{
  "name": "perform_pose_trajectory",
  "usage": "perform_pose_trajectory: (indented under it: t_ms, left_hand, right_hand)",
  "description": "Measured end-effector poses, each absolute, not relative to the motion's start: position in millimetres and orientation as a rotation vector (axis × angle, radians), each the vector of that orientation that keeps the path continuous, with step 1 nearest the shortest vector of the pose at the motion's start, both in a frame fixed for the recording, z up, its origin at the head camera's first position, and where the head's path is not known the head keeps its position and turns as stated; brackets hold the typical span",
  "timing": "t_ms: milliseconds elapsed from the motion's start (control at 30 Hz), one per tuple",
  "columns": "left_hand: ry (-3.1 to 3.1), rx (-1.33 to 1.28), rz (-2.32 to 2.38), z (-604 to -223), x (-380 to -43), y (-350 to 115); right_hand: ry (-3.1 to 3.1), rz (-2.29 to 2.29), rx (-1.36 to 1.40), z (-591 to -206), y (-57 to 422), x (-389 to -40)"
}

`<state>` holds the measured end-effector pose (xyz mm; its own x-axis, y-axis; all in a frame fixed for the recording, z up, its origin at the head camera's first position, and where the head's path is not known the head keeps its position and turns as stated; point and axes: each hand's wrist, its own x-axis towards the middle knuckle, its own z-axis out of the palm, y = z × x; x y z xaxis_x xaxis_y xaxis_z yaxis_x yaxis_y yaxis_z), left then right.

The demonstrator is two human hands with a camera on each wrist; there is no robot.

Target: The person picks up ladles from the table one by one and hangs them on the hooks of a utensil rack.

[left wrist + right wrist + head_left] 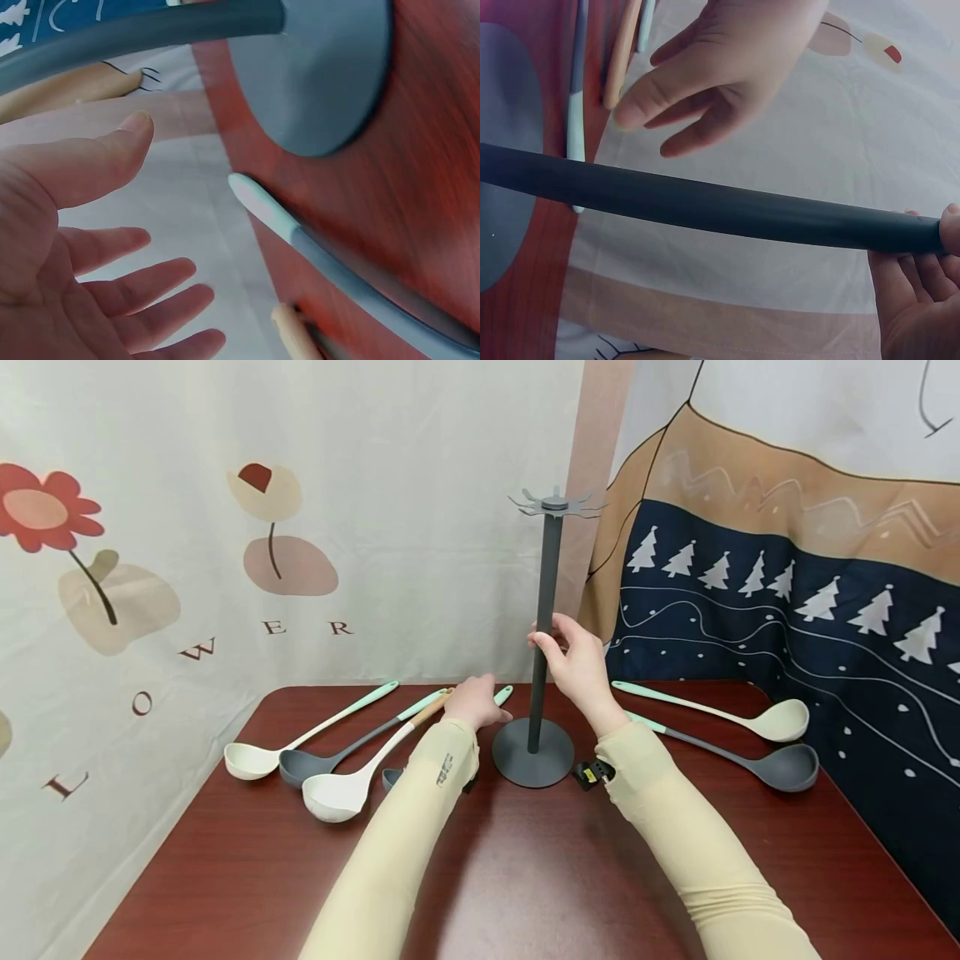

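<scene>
A dark grey utensil stand (548,578), with a round base and a ring of hooks on top, stands upright in the middle of the table. My right hand (577,662) holds its pole between thumb and fingers about midway up. Left of the stand, my left hand (472,702) hovers above a grey ladle with a mint handle (264,208). In the left wrist view the fingers (154,281) are spread, and nothing lies between them. The left sleeve hides most of that ladle in the head view; part of its bowl (390,777) shows.
On the left lie a cream ladle (251,761), a grey ladle (307,766) and a white ladle with a wooden handle (335,796). Another cream ladle (782,721) and grey ladle (787,767) lie on the right. A printed curtain (420,527) hangs behind the table (525,877).
</scene>
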<state>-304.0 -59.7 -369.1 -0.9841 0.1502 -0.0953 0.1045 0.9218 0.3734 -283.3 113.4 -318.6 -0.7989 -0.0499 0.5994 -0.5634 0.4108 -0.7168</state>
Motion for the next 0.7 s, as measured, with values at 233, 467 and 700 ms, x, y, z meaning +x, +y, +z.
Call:
perform_pose_trajectory:
  t_ms: [233, 467, 700]
  left_hand:
    - [2.988, 0.109, 0.449, -383, -311, -61]
    - [2.997, 0.099, 0.398, -391, -312, -63]
    - [2.975, 0.061, 0.403, -398, -312, -68]
  right_hand:
    - [-2.173, 1.378, 0.517, -321, 113, -284]
    - [-2.173, 1.368, 0.509, -321, 112, -285]
    - [-2.174, 1.393, 0.508, -321, 112, -284]
